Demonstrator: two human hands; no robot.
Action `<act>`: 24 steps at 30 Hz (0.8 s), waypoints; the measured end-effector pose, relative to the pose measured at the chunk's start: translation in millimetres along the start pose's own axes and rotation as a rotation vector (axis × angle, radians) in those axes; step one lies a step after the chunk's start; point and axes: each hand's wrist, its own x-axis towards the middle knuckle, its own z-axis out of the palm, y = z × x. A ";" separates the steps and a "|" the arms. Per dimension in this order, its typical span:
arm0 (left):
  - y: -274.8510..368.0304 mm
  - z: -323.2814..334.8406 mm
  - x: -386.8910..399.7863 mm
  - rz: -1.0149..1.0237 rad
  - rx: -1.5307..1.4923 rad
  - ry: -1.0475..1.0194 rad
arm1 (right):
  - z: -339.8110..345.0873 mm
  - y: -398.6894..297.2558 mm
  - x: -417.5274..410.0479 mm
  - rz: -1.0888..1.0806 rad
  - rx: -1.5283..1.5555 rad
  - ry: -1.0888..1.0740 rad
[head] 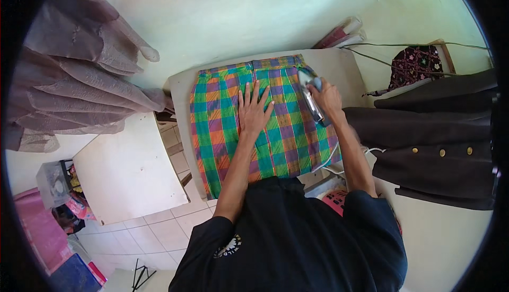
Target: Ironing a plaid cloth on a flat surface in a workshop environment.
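Note:
A plaid skirt (222,133) in green, orange, purple and teal lies spread on a pale padded ironing surface (181,105), its waistband at the far side. My left hand (254,111) rests flat on the middle of the cloth with its fingers apart, holding nothing. In my right hand (328,97) is the handle of a clothes iron (312,103). The iron is over the skirt's right side, its tip towards the waistband. Its soleplate is hidden, so I cannot tell how firmly it touches the cloth. A white cord (330,155) crosses the lower right edge.
Dark garments with gold buttons (421,133) hang at right, near a floral cloth (417,67) and a thin cable (413,45). Wrapped rolls (340,33) lean against the wall. Left are a grey curtain (87,81) and a white board (131,172). A pink basket (335,201) sits below.

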 end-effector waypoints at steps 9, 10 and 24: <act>6.4 22.6 -0.1 0.144 0.712 -0.192 | -76.8 141.3 5.9 0.474 -0.153 0.255; 9.1 31.4 -0.3 0.149 0.703 -0.194 | -84.5 148.1 4.2 0.501 -0.208 0.250; 20.4 122.3 -25.1 0.274 0.718 -0.396 | -104.3 173.5 -40.2 0.586 -0.203 0.297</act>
